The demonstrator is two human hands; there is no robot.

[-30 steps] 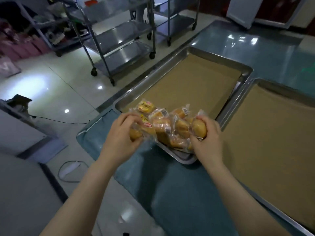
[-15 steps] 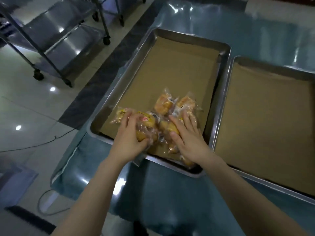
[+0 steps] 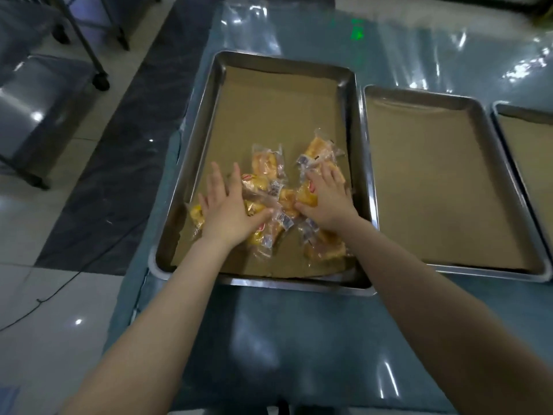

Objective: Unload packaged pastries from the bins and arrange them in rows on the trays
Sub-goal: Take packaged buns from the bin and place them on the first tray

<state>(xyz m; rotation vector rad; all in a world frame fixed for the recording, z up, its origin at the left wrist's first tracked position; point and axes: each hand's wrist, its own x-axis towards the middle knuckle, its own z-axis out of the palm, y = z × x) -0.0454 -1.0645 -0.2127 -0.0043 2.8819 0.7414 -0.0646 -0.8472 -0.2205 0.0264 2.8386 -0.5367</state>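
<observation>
Dropped from the tight bunch of a second ago, packaged pastries (image 3: 266,163) now lie loose. On the teal table (image 3: 299,339), a paper-lined tray (image 3: 194,163) sits at the left edge, a second tray (image 3: 419,94) just beside it. The pastries are scattered over the first tray's near half, where the left hand (image 3: 227,211) and right hand (image 3: 329,202) press flat on them, fingers straight, grasping nothing

shiny metal tray (image 3: 203,139), matt brown paper liner (image 3: 278,109), glossy clear plastic pastry wrappers (image 3: 267,163), glossy film-covered table (image 3: 299,339)
</observation>
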